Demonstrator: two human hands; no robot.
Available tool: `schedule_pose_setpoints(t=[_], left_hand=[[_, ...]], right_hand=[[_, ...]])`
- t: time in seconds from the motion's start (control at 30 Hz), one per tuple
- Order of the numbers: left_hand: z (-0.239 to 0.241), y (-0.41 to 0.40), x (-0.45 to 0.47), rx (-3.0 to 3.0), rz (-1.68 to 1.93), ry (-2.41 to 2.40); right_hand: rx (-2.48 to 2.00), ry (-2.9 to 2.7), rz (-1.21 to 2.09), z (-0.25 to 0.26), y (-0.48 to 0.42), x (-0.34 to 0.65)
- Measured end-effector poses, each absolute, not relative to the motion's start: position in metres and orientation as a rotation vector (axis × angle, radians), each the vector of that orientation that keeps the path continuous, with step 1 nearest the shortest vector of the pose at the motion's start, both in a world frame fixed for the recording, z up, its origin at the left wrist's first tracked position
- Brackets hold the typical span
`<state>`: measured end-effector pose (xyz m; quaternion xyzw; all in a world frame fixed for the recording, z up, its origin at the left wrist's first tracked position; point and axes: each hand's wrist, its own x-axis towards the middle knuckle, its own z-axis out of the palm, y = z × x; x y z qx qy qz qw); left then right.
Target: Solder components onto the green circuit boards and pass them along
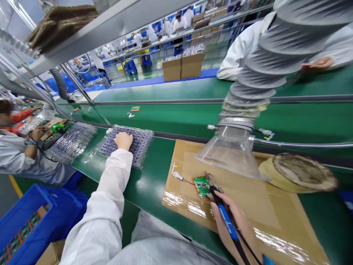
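My left hand reaches out in a white sleeve and rests, fingers curled down, on a clear plastic tray of small blue parts; what the fingers pinch is hidden. My right hand grips a blue and black soldering iron like a pen. Its tip is beside a small green circuit board with an orange rim. The board lies on a taped cardboard mat, and a white connector on thin wires trails from it.
A clear fume hood on a ribbed grey hose hangs just behind the board. A dirty sponge on a yellow holder sits right. A second tray lies left by a seated person. Blue crate below; another person's sleeve across the belt.
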<state>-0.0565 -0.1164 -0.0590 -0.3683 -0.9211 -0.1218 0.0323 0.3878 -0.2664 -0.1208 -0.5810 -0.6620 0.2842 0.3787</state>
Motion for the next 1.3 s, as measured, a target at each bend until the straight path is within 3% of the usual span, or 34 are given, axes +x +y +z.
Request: schedule_pose_setpoints(t=[0.27, 0.6, 0.67, 0.8, 0.9, 1.03, 1.3], left_hand=[[-0.061, -0.125, -0.063, -1.113, -0.679, -2.898], [-0.034, -0.13, -0.031, -1.258, -1.032, -2.581], [-0.028, -0.14, -0.01, -1.422, -1.272, -2.474], [-0.037, -0.174, 0.056, -1.951, -2.15, -2.385], [-0.053, -0.202, 0.112, -2.217, -2.423, -2.615], [-0.065, -0.226, 0.164, -2.481, -2.301, -2.909], [-0.062, -0.235, 0.191, -2.711, -2.142, -2.917]], right_hand=[[-1.478, -1.694, 0.707, -0.122, -0.265, 0.387], [-1.496, -1.653, 0.781, -0.124, -0.264, 0.389], [-1.486, -1.654, 0.791, -0.13, -0.263, 0.391], [-1.377, -1.586, 0.831, -0.134, -0.263, 0.393], [-1.309, -1.44, 0.909, -0.119, -0.265, 0.388], [-1.183, -1.342, 1.043, -0.093, -0.262, 0.377], [-1.065, -1.136, 1.164, -0.081, -0.252, 0.368]])
